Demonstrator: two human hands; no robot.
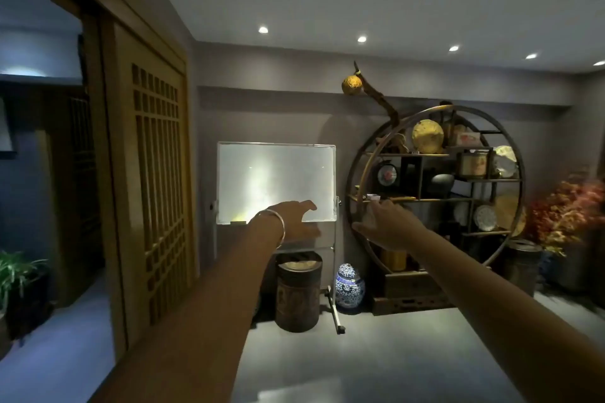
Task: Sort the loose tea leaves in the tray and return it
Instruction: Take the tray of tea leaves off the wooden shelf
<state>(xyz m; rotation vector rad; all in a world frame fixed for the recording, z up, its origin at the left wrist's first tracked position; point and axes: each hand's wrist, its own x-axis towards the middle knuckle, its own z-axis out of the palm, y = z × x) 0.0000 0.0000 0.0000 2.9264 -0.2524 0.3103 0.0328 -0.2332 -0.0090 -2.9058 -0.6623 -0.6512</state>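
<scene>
Hands outstretched — left hand (296, 221) and right hand (381, 226) both released, fingers spread, empty — near the round dark-wood display shelf (435, 186).

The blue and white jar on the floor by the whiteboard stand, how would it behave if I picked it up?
The blue and white jar looks like glazed ceramic, so probably fragile and somewhat slippery. Its rounded belly suggests it could roll if tipped. The lid may sit loose.

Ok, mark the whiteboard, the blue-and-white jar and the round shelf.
whiteboard (276, 181), head view, middle of its white panel.
blue-and-white jar (349, 286), head view, its patterned belly.
round shelf (355, 173), head view, left arc of its ring frame.
</scene>
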